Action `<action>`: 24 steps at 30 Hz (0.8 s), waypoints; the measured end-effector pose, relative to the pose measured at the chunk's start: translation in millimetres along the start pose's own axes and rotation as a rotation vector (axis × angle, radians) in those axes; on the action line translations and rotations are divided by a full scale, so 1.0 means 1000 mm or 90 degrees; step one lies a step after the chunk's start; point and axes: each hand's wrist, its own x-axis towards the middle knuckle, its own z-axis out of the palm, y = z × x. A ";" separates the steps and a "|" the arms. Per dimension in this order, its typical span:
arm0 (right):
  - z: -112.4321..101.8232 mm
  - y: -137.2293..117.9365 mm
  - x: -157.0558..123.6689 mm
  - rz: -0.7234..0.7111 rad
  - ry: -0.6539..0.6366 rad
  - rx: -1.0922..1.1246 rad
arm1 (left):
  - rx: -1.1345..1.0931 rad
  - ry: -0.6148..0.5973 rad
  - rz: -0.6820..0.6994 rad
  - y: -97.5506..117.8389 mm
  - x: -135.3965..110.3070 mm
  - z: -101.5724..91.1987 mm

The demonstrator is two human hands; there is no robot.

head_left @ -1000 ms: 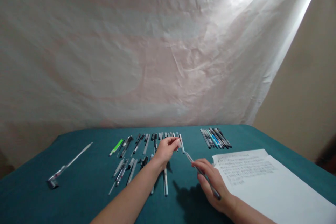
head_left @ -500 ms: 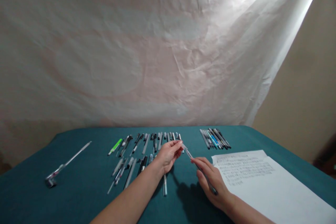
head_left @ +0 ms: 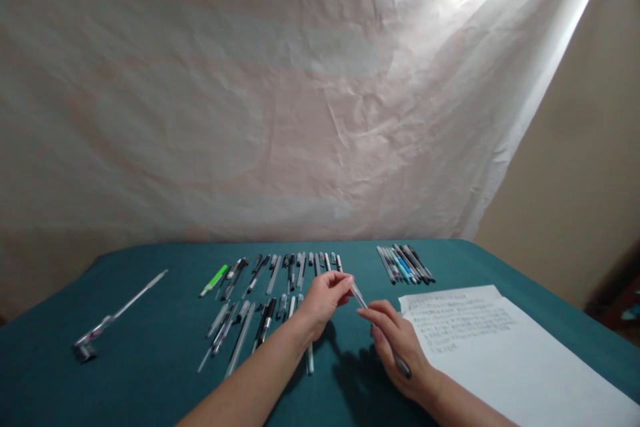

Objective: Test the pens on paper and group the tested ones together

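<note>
My right hand (head_left: 397, 340) is closed around the barrel of a slim pen (head_left: 359, 295), whose dark end shows below the palm. The pen slants up and left, its clear front part pointing at my left hand (head_left: 327, 297). There the left thumb and forefinger pinch the pen's upper end; whether a cap is between them is too blurred to tell. Under and beside the left wrist lie pens and loose pen parts in a near row (head_left: 240, 339). Part of that row is hidden by my left forearm.
Behind runs a far row of pens and caps (head_left: 273, 273), with a green highlighter (head_left: 214, 280) at its left end. A group of pens (head_left: 405, 263) lies at the back right. Handwritten paper (head_left: 500, 353) is on the right, a long thin metallic item (head_left: 125, 307) on the left.
The view has shifted slightly, so most table items sit a little further left. My left fingertips now cover more of the pen's upper end. Both hands keep their hold.
</note>
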 end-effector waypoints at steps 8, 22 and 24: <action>0.004 0.003 -0.002 -0.030 0.036 0.003 | 0.041 -0.017 0.038 0.000 -0.002 0.005; 0.004 0.003 -0.003 -0.072 0.057 -0.044 | 0.018 -0.024 0.055 0.002 -0.008 0.012; 0.004 0.003 -0.003 -0.072 0.059 -0.045 | 0.009 -0.022 0.056 0.000 -0.008 0.013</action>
